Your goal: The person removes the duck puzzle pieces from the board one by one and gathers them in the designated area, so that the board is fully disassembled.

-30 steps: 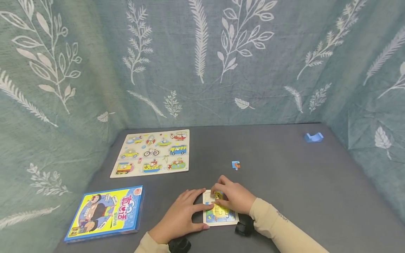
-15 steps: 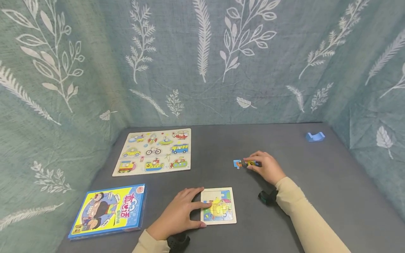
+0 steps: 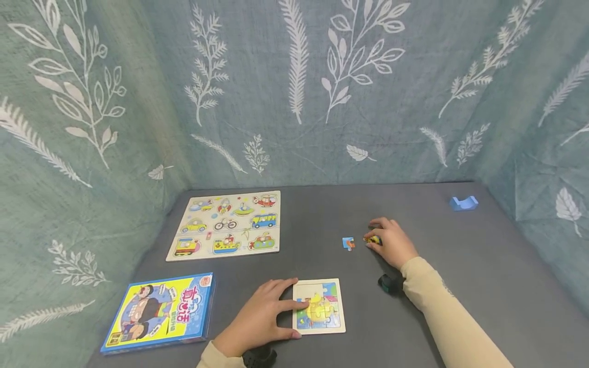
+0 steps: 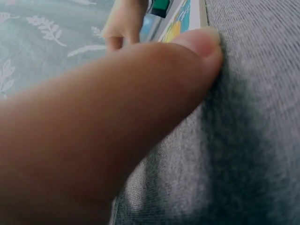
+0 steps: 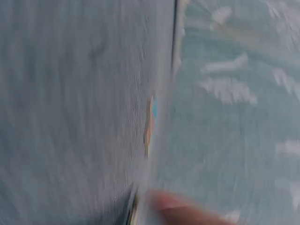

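Observation:
My left hand (image 3: 264, 318) rests at the left side of a small framed jigsaw puzzle (image 3: 341, 327), its index finger reaching over the picture. The thumb lies along the near left corner, and the left wrist view shows that thumb (image 4: 140, 89) large against the puzzle's edge. The picture is mostly yellow and blue, with a bare gap at its upper left. Farther right, my right hand (image 3: 394, 246) pinches a yellow puzzle piece (image 3: 375, 239) low at the table, partly hidden under the fingers. A loose blue and orange puzzle piece (image 3: 348, 243) lies just left of it.
A wooden vehicle puzzle board (image 3: 239, 230) lies at the back left. In front of it is a blue and yellow box (image 3: 161, 312). A light blue plastic holder (image 3: 463, 203) stands at the far right. Patterned cloth (image 3: 257, 92) hangs behind the dark table.
My right hand has lifted a yellow piece off the framed puzzle and carried it back and right, next to the loose piece. My left hand stays at the frame.

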A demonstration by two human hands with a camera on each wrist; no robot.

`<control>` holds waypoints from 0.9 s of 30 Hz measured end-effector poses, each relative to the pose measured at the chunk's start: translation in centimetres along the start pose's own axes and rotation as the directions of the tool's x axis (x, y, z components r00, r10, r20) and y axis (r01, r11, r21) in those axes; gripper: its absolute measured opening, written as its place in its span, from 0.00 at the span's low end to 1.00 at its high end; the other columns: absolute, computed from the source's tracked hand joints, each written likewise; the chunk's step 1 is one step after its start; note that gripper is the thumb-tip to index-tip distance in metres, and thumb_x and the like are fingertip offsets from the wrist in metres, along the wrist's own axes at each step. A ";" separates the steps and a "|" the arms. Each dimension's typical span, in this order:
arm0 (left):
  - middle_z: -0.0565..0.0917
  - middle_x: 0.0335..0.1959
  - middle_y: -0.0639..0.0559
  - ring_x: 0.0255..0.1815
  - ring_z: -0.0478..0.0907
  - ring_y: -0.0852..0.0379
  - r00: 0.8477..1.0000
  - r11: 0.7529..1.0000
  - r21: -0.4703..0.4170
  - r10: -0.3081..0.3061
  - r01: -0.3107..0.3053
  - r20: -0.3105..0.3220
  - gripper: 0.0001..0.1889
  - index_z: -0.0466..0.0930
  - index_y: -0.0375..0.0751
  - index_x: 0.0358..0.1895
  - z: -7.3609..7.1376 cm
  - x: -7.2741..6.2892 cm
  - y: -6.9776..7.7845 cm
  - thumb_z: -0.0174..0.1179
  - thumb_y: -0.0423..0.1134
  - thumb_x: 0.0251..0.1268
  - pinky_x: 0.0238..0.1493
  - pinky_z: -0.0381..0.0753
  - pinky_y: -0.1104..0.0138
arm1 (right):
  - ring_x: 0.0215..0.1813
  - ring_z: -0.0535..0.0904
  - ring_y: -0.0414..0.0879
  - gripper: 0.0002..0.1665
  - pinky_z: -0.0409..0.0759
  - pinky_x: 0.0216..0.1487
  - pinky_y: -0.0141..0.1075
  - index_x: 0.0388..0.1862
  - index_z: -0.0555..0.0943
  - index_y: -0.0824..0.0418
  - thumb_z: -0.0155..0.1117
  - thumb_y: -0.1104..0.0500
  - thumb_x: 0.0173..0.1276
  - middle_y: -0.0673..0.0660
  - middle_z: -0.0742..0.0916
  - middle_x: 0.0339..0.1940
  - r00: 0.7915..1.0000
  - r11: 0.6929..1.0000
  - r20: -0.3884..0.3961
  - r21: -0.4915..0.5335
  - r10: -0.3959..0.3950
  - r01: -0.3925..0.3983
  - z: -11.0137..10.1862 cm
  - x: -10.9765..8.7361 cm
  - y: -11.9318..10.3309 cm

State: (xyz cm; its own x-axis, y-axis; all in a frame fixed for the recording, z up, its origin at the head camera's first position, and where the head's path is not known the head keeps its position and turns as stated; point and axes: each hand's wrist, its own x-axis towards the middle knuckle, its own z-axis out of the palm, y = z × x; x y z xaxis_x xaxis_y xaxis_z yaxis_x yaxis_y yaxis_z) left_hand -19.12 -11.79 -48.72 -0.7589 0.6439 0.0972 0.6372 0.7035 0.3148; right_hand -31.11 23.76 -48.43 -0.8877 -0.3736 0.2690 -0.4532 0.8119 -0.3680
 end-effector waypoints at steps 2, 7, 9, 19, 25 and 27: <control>0.72 0.75 0.43 0.69 0.72 0.44 1.000 1.000 0.003 0.013 -0.013 -0.016 0.32 0.86 0.65 0.64 0.0 -0.1 0.2 0.79 0.62 0.53 0.69 0.72 0.44 | 0.51 0.80 0.55 0.10 0.83 0.51 0.48 0.46 0.92 0.59 0.78 0.63 0.65 0.59 0.84 0.53 0.998 0.998 -0.033 0.024 -0.054 0.055 -0.2 -0.6 -1.9; 0.73 0.74 0.44 0.69 0.73 0.44 0.999 1.000 0.014 0.017 -0.017 -0.033 0.31 0.87 0.65 0.63 -0.3 -0.2 0.3 0.78 0.62 0.54 0.69 0.72 0.43 | 0.33 0.76 0.35 0.09 0.79 0.35 0.32 0.49 0.92 0.55 0.73 0.59 0.72 0.42 0.83 0.37 0.940 0.939 0.176 0.239 -0.292 0.247 0.3 -2.0 -7.7; 0.73 0.74 0.45 0.69 0.72 0.44 0.999 1.000 0.014 0.016 -0.016 -0.027 0.31 0.86 0.65 0.64 -0.4 -0.1 0.3 0.77 0.63 0.54 0.69 0.73 0.43 | 0.30 0.72 0.30 0.11 0.76 0.32 0.28 0.52 0.92 0.53 0.72 0.57 0.74 0.39 0.82 0.34 0.893 0.921 0.293 0.295 -0.341 0.255 1.0 -2.6 -9.2; 0.70 0.76 0.44 0.72 0.70 0.41 0.999 0.998 -0.050 -0.030 0.032 0.044 0.32 0.85 0.67 0.66 0.1 0.2 0.4 0.77 0.62 0.55 0.69 0.72 0.40 | 0.25 0.67 0.28 0.13 0.71 0.27 0.23 0.55 0.91 0.54 0.73 0.59 0.73 0.43 0.78 0.29 0.884 0.926 0.291 0.209 -0.366 0.314 2.9 -3.6 -9.2; 0.70 0.77 0.44 0.72 0.70 0.41 0.999 0.998 -0.057 -0.034 0.036 0.042 0.32 0.84 0.65 0.66 -0.3 0.1 0.5 0.75 0.63 0.57 0.68 0.72 0.40 | 0.27 0.71 0.28 0.06 0.75 0.30 0.24 0.47 0.91 0.53 0.72 0.59 0.74 0.43 0.79 0.33 0.901 0.935 0.272 0.201 -0.338 0.290 3.3 -3.1 -9.0; 0.70 0.76 0.44 0.72 0.70 0.41 0.999 0.998 -0.056 -0.032 0.034 0.036 0.32 0.85 0.65 0.66 -0.4 0.0 0.5 0.75 0.63 0.57 0.68 0.73 0.40 | 0.26 0.71 0.28 0.06 0.75 0.29 0.25 0.47 0.88 0.52 0.72 0.56 0.74 0.44 0.78 0.37 0.895 0.934 0.292 0.224 -0.336 0.278 3.2 -3.0 -9.1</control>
State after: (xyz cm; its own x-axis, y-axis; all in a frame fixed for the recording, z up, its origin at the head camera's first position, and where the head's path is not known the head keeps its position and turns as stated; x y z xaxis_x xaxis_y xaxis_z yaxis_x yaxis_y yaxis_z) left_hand -18.90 -11.56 -48.19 -0.7737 0.6314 0.0526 0.6023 0.7072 0.3702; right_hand -24.63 16.07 -48.73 -0.6659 -0.7387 0.1045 -0.6881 0.5540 -0.4687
